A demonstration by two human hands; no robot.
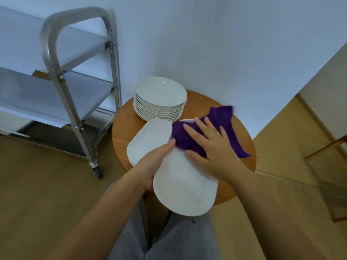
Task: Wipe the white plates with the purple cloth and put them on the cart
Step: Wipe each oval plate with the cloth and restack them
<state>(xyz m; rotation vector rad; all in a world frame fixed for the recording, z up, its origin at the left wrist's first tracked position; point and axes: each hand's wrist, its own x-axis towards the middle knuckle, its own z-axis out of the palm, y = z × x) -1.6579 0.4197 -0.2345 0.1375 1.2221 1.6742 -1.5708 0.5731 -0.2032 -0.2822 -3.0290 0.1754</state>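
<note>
My left hand (pixel 154 162) grips the left edge of a long white oval plate (pixel 184 190), held tilted over the near edge of the round wooden table (pixel 124 128). My right hand (pixel 212 147) lies flat with spread fingers on the purple cloth (pixel 223 119), pressing it onto the plate's far end. Under the held plate lies another white oblong plate (pixel 150 139). A stack of several round white plates (pixel 159 98) stands at the back of the table. The steel cart (pixel 78 76) stands to the left; what shows of its shelves is bare.
A white wall corner rises behind the table. Wooden floor (pixel 47 184) spreads on the left and right. The cart's caster (pixel 97 169) is close to the table's left side. My grey-trousered legs (pixel 178 241) are below the plate.
</note>
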